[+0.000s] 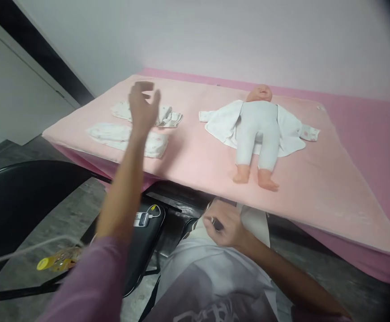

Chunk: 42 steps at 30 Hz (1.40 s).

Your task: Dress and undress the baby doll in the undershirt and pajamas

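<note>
My left hand (143, 107) is raised above the left part of the pink-covered table, thumb and fingers curved apart with nothing between them. Below and around it lie two folded white garments with a faint print: the nearer one (156, 144) and the farther one (169, 117), partly hidden by the hand. Close to my body, below the table's front edge, my right hand (225, 223) is loosely curled, and no object shows in it. A baby doll (260, 118) in white leggings lies on its back at the right, over an opened white shirt (290, 127) with sleeves spread.
The padded pink table cover (195, 165) reaches back to the wall. Black chairs stand at the left; on one seat (147, 250) lies a small device with a cable (143, 219). A yellow-capped bottle (60, 260) is at lower left.
</note>
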Each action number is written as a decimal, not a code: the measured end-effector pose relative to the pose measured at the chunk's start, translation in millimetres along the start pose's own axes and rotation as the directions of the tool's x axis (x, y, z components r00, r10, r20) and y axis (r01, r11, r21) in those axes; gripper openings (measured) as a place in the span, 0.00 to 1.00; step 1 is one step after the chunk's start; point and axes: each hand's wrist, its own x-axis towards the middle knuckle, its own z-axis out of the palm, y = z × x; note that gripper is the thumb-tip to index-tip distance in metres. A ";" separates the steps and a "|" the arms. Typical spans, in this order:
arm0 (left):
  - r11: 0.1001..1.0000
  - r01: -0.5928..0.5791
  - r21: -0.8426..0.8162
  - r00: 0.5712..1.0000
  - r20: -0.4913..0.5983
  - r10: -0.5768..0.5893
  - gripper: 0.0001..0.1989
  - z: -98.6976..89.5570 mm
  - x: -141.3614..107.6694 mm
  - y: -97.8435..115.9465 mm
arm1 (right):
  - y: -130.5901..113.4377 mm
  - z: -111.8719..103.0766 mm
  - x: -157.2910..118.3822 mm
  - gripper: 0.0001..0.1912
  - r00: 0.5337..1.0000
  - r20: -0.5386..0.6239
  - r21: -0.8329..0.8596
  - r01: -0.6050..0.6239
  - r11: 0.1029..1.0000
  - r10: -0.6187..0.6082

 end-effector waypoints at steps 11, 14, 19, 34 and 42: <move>0.734 0.655 -0.180 0.718 0.453 -0.529 0.23 83.2 -324.2 148.8 | 99.8 -38.7 -158.4 0.25 0.344 -0.401 0.203 -0.870 0.449 0.849; 0.671 0.732 -0.122 0.615 0.543 -0.572 0.27 97.2 -335.0 140.9 | 131.7 -34.5 -128.4 0.27 0.377 -0.362 0.203 -0.861 0.467 0.852; 0.819 0.567 -0.087 0.630 0.686 -0.363 0.54 82.1 -360.7 158.3 | 155.2 -18.9 -99.6 0.24 0.403 -0.366 0.177 -0.854 0.488 0.839; 0.915 0.401 -0.044 0.664 0.702 -0.257 0.64 53.7 -393.7 170.7 | 123.1 -4.2 -120.8 0.15 0.388 -0.360 0.162 -0.870 0.466 0.848; 0.911 0.411 -0.029 0.647 0.714 -0.268 0.62 52.8 -388.9 171.5 | 121.2 -17.4 -136.3 0.13 0.398 -0.265 0.222 -0.861 0.457 0.878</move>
